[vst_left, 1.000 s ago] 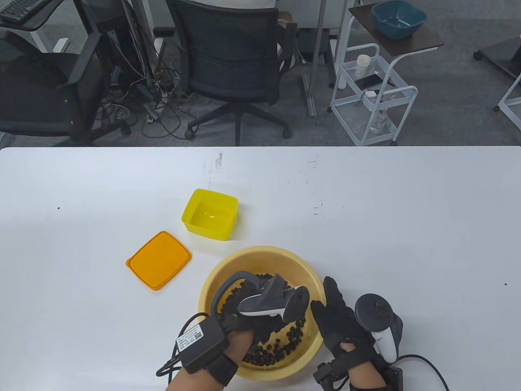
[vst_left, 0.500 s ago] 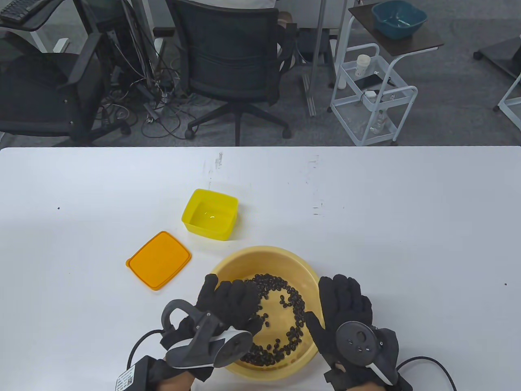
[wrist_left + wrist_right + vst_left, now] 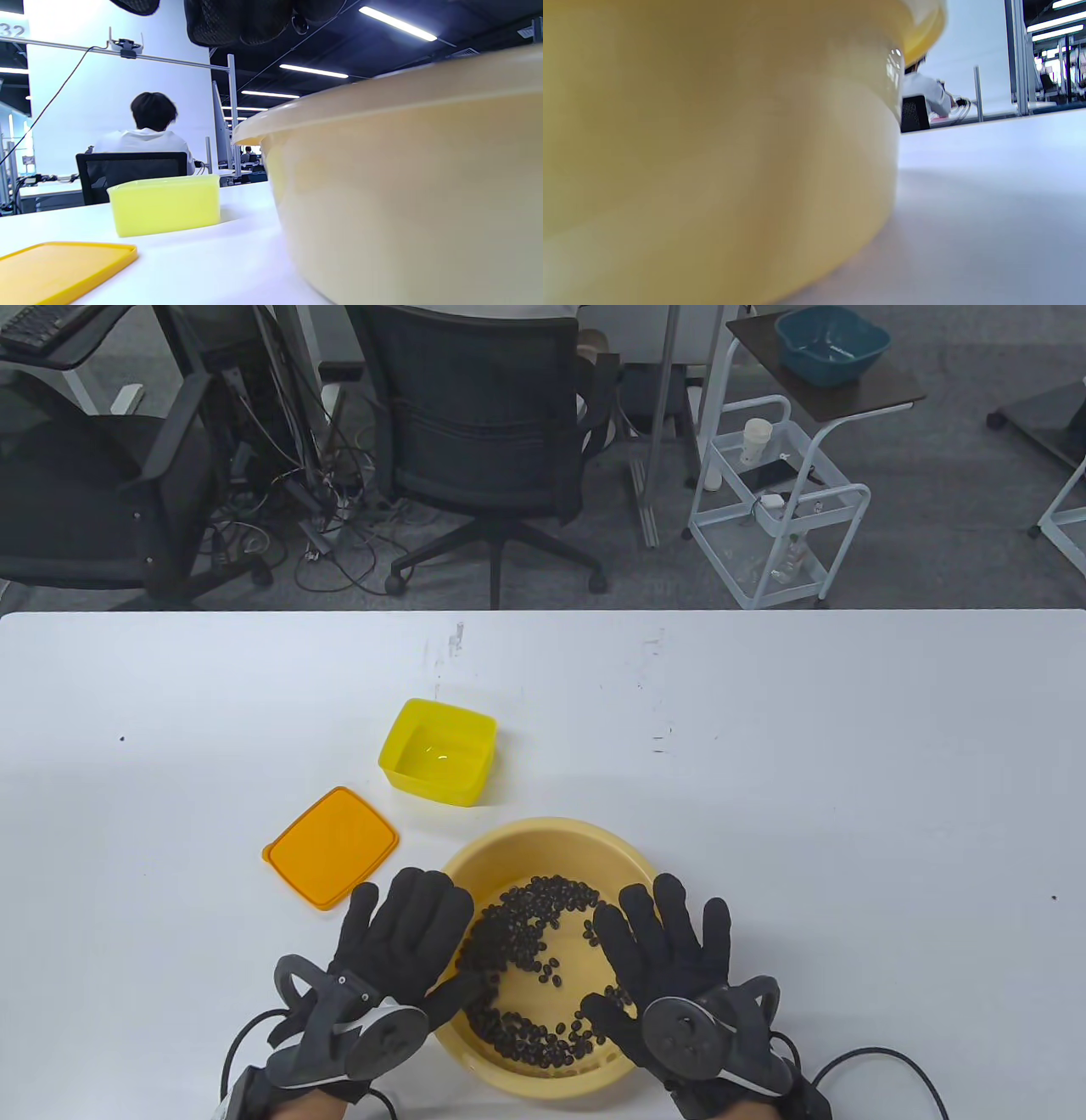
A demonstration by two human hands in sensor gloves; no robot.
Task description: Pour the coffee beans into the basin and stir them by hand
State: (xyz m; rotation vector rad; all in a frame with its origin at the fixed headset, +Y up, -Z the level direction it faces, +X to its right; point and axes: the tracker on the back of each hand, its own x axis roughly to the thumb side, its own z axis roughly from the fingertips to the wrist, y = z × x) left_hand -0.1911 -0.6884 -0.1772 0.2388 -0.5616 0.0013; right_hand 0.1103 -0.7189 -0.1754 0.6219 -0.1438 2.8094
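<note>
The tan round basin (image 3: 551,825) stands near the table's front edge with dark coffee beans (image 3: 522,929) spread in a ring over its floor. My left hand (image 3: 407,929) lies flat with straight fingers over the basin's left rim, holding nothing. My right hand (image 3: 670,937) is spread, fingers apart, over the right rim and the beans there. Whether either hand touches the rim I cannot tell. In the left wrist view the basin wall (image 3: 403,190) fills the right side and fingertips (image 3: 237,21) hang at the top. The right wrist view is mostly basin wall (image 3: 712,148).
An empty yellow box (image 3: 437,751) stands just beyond the basin, also seen as the yellow box (image 3: 165,203) from the side. Its orange lid (image 3: 331,847) lies flat to the left. Cables trail from both wrists at the table's front edge.
My left hand has come out of the beans, turned palm down and moved onto the left rim. My right hand has flattened and shifted left over the right rim.
</note>
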